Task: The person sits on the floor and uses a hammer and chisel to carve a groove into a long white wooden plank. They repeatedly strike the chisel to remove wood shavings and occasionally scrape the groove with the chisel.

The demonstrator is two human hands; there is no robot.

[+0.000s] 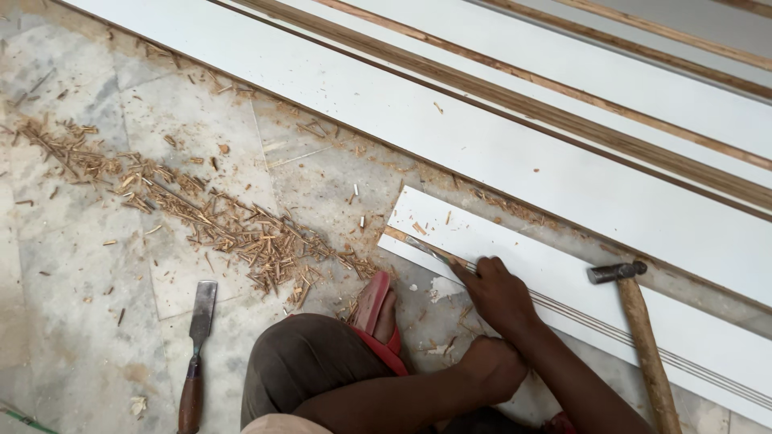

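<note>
My right hand grips a slim metal chisel. The blade lies along the wooden edge of a narrow white laminated board on the floor, its tip near the board's left end. My left hand is curled into a fist just below my right wrist, touching the forearm, and nothing shows in it. A hammer with a wooden handle rests on the board to the right of my hands, its steel head pointing left.
A second chisel with a brown wooden handle lies on the marble floor at lower left. A trail of wood shavings spreads across the floor. My foot in a red sandal sits beside the board. Long white boards with wooden edges lie beyond.
</note>
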